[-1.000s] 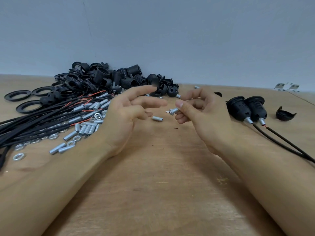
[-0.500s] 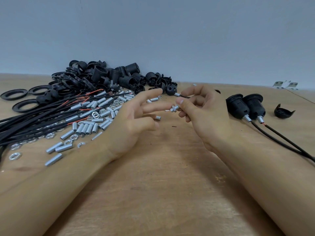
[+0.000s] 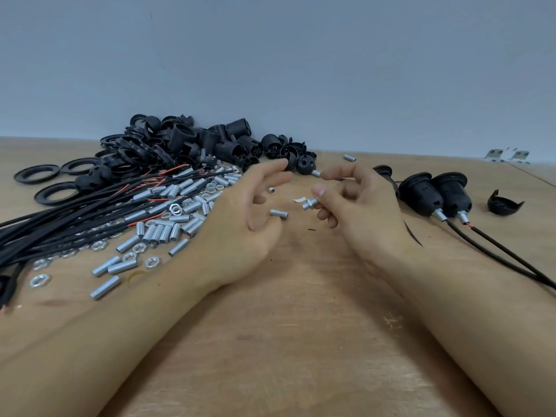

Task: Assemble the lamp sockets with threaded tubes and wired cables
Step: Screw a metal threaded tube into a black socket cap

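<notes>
A person's right hand pinches a short silver threaded metal tube between thumb and curled fingers above the middle of the bare wooden table, a small pale sliver (too blurred to identify) showing at the tube's left end. The left hand hovers just left of it, fingers loosely spread and holding nothing; one loose silver tube lies on the table between the two hands. Toward the table's left edge sits a scatter of silver threaded tubes and hex nuts, overlapped by a bundle of black cables with red inner wires. A heap of black plastic socket shells and flat rings is piled against the far edge, by the grey wall. Near the right edge, two assembled black lamp sockets lie side by side, each with a silver tube and black cable running from it toward the right edge. A black plastic cap rests just beyond them.
</notes>
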Tool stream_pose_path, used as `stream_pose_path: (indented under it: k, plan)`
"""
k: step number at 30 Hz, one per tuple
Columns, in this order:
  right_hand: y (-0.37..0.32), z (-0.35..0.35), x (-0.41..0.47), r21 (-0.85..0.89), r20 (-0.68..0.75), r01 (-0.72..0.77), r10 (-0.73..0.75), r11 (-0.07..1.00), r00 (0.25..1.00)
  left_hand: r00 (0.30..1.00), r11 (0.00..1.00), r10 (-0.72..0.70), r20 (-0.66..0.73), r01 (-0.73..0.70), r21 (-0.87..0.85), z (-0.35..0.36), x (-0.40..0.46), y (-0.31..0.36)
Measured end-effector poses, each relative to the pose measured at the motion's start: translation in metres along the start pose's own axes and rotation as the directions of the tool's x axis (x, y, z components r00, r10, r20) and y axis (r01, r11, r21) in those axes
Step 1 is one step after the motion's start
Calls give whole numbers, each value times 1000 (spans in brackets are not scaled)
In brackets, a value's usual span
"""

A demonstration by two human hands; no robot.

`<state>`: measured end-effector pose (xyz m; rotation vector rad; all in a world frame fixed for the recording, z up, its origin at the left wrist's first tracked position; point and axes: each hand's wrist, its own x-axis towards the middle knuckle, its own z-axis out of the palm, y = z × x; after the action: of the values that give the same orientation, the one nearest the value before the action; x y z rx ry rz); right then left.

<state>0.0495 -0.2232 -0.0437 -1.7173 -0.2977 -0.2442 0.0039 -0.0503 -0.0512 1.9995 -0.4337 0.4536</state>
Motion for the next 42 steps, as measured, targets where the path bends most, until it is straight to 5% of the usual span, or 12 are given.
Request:
stream_pose_path:
  k: [3, 7, 16, 21, 27, 31, 34, 37, 40, 42]
  plan:
    - [1, 2, 0, -22, -20, 18, -19, 1000, 1000, 993, 996, 91, 82, -89, -20, 1, -3, 6]
    - [4, 0, 3, -73, -75, 10, -16, 997, 997, 973, 973, 230, -30, -231, -30, -6, -3, 5]
    - [1, -2, 3, 45, -111, -86, 90, 995, 990, 980, 948, 136, -144, -87, 306, -18, 8, -13]
    - [-2, -2, 0, 97, -89, -112, 120, 989, 989, 983, 825, -49, -179, 141, 548, -27, 62, -30]
    - [-4, -5, 0, 104, -88, -108, 117, 989, 989, 969, 635, -225, -107, 229, 738, -15, 103, -50]
    - [-4, -7, 0, 115, -92, -99, 110, 988, 990, 982, 539, -136, -128, 182, 822, -12, 102, -49]
    - [-3, -8, 2, 128, -95, -101, 113, 987, 989, 971, 709, -33, -237, 190, 679, -18, 100, -37]
    - [-5, -9, 2, 203, -67, -103, 119, 974, 991, 926, 969, -77, -370, 158, 192, -16, 73, -13]
    - [-9, -9, 0, 270, -19, -66, 73, 961, 997, 957, 970, -187, -222, 143, -199, -2, 28, 0]
    - [-12, -8, -3, 258, 19, -24, 20, 966, 1000, 954, 870, -281, -99, 210, -447, 5, 10, 3]
